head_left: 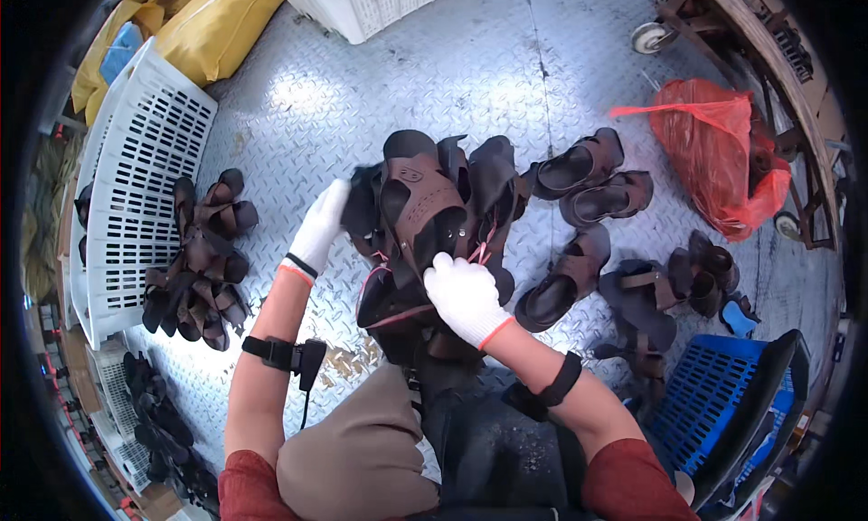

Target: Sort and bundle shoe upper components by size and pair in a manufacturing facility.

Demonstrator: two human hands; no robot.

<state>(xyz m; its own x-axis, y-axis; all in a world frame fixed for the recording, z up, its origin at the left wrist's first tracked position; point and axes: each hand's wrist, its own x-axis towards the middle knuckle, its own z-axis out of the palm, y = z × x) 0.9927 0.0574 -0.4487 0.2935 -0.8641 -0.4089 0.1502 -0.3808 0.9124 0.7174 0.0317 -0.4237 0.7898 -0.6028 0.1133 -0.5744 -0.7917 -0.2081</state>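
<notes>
In front of me, a bundle of dark brown and black sandals (422,192) is bunched upright, with thin pink ties (485,253) at its straps. My left hand (319,225), in a white glove with an orange cuff, grips the bundle's left side; its fingertips are hidden behind a dark sole. My right hand (465,297), gloved alike, is closed at the lower end of the front brown sandal, fingers curled against it. Below the hands, a dark piece with a pink edge (371,297) sits close to my knees.
Loose sandals (579,164) lie on the metal floor at right, others (210,223) at left beside a white basket (149,150). A red plastic bag (701,150), a wheeled cart (651,38) and a blue basket (710,385) stand right. Yellow sacks (217,37) are far left.
</notes>
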